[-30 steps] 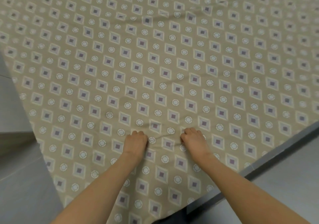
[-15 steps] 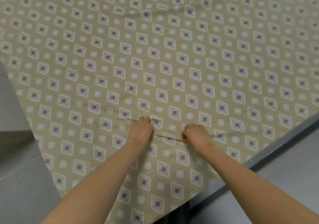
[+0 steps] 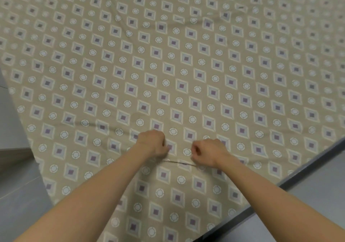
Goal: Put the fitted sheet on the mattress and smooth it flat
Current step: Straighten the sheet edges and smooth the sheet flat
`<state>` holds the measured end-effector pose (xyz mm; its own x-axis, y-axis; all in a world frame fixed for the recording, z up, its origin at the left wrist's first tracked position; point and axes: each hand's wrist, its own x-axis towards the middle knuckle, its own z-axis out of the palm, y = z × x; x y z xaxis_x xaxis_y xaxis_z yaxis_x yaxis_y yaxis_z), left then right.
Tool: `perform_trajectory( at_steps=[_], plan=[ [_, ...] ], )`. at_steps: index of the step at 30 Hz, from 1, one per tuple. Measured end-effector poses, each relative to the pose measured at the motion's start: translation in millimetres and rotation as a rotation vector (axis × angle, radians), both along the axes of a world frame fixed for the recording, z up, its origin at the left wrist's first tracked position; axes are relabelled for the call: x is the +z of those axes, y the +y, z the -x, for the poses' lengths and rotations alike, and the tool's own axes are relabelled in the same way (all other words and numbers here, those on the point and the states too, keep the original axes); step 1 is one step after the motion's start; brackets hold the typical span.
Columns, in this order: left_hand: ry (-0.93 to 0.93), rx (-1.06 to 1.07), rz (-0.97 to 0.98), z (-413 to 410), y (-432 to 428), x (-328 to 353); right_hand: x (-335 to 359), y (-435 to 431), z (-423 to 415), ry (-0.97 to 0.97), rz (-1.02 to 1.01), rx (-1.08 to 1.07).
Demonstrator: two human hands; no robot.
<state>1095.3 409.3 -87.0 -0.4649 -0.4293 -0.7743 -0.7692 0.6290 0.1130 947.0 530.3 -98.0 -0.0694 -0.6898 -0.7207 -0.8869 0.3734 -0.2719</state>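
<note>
A tan fitted sheet [image 3: 186, 64] with purple squares and white rings covers almost the whole view; the mattress below it is hidden. My left hand [image 3: 154, 143] and my right hand [image 3: 209, 152] lie side by side on its near part, both fisted and pinching the cloth. A raised fold [image 3: 180, 161] runs between the two fists. Light wrinkles [image 3: 214, 18] show in the far middle of the sheet.
Grey floor [image 3: 16, 195] lies at the left and at the bottom right [image 3: 308, 213]. A dark bed edge [image 3: 298, 172] runs diagonally along the sheet's right side. The sheet's left edge curves down over the side [image 3: 37, 159].
Both fists have drawn closer together and gathered the cloth, and the fold between them has grown more distinct. The view has shifted slightly toward the sheet.
</note>
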Motion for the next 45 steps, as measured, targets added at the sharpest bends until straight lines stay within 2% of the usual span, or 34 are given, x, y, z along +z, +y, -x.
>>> perform_trajectory(
  at_steps=[3,5,12,17,29,33,38,41,45],
  plan=[
    [0.195,0.151,0.149,7.2,-30.5,-4.7,-5.9,-39.5,16.0,0.053,0.206,-0.162],
    [0.234,0.18,0.19,11.9,-48.4,-8.7,-10.2,-67.5,25.9,0.071,0.266,-0.247],
    [0.279,0.226,0.273,28.9,-71.7,-33.3,-33.5,-113.3,42.0,0.174,0.322,-0.219],
    [0.188,0.073,0.337,33.0,-69.3,-36.2,-31.5,-106.9,43.2,0.13,0.369,-0.222],
    [0.091,-0.02,0.305,33.9,-73.5,-27.7,-31.4,-97.3,38.1,0.183,0.387,-0.117],
    [0.064,-0.04,0.289,38.4,-72.8,-27.7,-26.6,-103.0,43.7,0.233,0.45,-0.035],
    [0.018,-0.085,0.227,39.8,-83.8,-27.6,-22.1,-107.0,45.3,0.164,0.361,-0.015],
    [0.029,-0.067,0.243,35.4,-76.2,-24.5,-24.8,-106.0,39.5,0.216,0.342,-0.037],
    [0.15,-0.029,0.338,19.2,-52.5,-25.1,-26.2,-92.8,29.5,0.247,0.378,-0.083]
  ],
)
